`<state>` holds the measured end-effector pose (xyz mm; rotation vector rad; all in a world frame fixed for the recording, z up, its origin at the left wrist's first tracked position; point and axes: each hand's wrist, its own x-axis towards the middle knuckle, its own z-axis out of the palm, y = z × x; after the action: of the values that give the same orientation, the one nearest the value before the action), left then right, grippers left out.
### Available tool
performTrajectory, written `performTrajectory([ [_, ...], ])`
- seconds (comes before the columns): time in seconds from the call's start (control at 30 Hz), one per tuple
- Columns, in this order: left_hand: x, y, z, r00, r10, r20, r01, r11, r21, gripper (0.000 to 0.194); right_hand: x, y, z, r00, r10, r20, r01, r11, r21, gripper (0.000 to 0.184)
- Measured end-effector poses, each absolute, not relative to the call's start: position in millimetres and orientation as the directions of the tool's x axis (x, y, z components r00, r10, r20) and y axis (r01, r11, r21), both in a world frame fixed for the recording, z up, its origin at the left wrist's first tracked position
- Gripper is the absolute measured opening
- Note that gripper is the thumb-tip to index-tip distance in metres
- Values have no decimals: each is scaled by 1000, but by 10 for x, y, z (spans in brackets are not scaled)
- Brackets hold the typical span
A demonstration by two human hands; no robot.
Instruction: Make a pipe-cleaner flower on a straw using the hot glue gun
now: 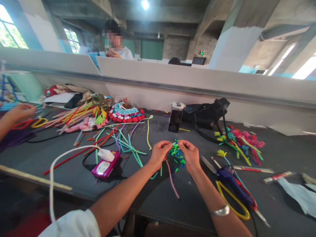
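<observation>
My left hand (160, 154) and my right hand (190, 154) face each other over the dark table, fingers closed in a pinch. Whatever sits between the fingertips is too small to make out. Below and between them lies a pile of small green and blue pieces (176, 152). A pink pipe cleaner (172, 181) extends from under my left hand toward the table's front edge. To the right of my right hand rest a pair of yellow-handled scissors (232, 200) and a dark blue glue gun (234, 186).
A purple power adapter (106, 166) with a white plug and cord sits left. Loose pipe cleaners (132, 148), a phone (175, 120) against a white-lidded cup, a black bag (207, 113) and pipe-cleaner flowers (247, 141) lie around. Another person's hand (22, 112) shows far left.
</observation>
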<state>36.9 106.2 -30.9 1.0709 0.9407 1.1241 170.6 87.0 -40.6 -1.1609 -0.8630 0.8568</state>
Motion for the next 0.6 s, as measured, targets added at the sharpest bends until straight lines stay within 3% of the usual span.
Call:
performTrajectory([
  [0.6,368,1048,-284,195,979,-68,-210,109,972,23,1647,909,-490,477,861,178,33,185,-982,35],
])
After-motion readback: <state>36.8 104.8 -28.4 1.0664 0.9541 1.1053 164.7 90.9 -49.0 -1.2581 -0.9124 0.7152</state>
